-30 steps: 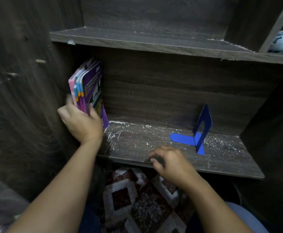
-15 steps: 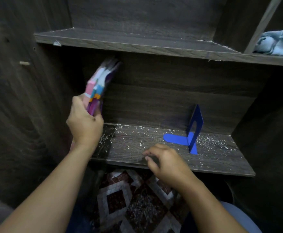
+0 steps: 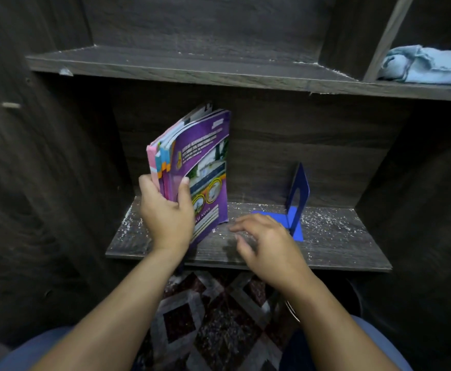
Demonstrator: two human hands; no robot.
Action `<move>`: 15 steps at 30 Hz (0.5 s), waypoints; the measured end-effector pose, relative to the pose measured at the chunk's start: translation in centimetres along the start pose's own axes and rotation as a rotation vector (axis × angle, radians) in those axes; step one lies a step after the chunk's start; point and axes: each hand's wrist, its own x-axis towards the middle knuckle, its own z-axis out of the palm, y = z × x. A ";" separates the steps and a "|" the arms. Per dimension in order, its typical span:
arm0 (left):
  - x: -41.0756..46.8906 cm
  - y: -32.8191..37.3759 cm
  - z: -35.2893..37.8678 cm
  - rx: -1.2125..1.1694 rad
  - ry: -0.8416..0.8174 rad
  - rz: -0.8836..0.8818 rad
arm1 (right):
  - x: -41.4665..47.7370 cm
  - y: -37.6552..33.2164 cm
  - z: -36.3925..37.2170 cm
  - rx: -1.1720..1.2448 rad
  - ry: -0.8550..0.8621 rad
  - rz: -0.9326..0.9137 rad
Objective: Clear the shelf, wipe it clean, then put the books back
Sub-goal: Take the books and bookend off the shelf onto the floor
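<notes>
Books [image 3: 195, 167] in left hand [image 3: 167, 212]

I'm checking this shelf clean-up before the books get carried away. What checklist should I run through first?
1. Grip: the left hand holds the stack of books securely: ok, thumb and fingers wrap the spines.
2. Stack lifted clear of the shelf: cannot tell.
3. The right hand is free: ok, open, holding nothing.
4. Shelf cleared: not ok, the blue bookend stands on it.
5. Shelf clean: not ok, white specks are scattered on it.
6. Wiping cloth available: ok, a light blue cloth lies in the upper right compartment.
</notes>
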 end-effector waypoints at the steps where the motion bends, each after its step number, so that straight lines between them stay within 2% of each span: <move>1: -0.2 -0.3 0.1 0.013 0.016 -0.016 | 0.0 0.0 0.0 0.000 -0.008 0.004; 6: 0.5 -1.5 -0.3 0.014 0.081 -0.096 | 0.3 -0.2 0.3 -0.028 -0.044 0.010; 12: -2.3 -4.3 -1.0 0.042 -0.090 -0.291 | 0.4 -0.5 0.4 -0.042 -0.070 0.016; 15: -1.4 -4.2 -0.9 0.129 -0.128 -0.251 | 0.2 -0.4 0.4 -0.033 -0.063 0.020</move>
